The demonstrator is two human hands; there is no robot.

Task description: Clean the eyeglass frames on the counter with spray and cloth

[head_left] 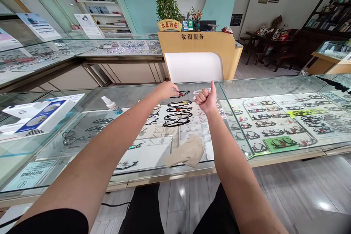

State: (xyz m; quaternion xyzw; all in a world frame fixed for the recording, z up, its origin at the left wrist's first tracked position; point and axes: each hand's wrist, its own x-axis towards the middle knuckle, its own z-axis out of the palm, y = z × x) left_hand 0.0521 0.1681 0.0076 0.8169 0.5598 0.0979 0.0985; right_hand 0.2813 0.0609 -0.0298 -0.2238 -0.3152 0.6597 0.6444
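Note:
My left hand is at the far part of the glass counter, its fingers pinched at the left end of a dark pair of glasses. Just nearer to me, several black-framed glasses lie in a column on the glass. To the right, my right hand has its fingers curled in and its thumb pointing up; clear pink-framed glasses are beside and partly behind it. Whether it grips them cannot be made out. A beige cloth lies crumpled near the front edge.
On the counter's left stand a spray bottle and a white and blue box. More glasses fill the display case at right. A wooden reception desk stands beyond the counter.

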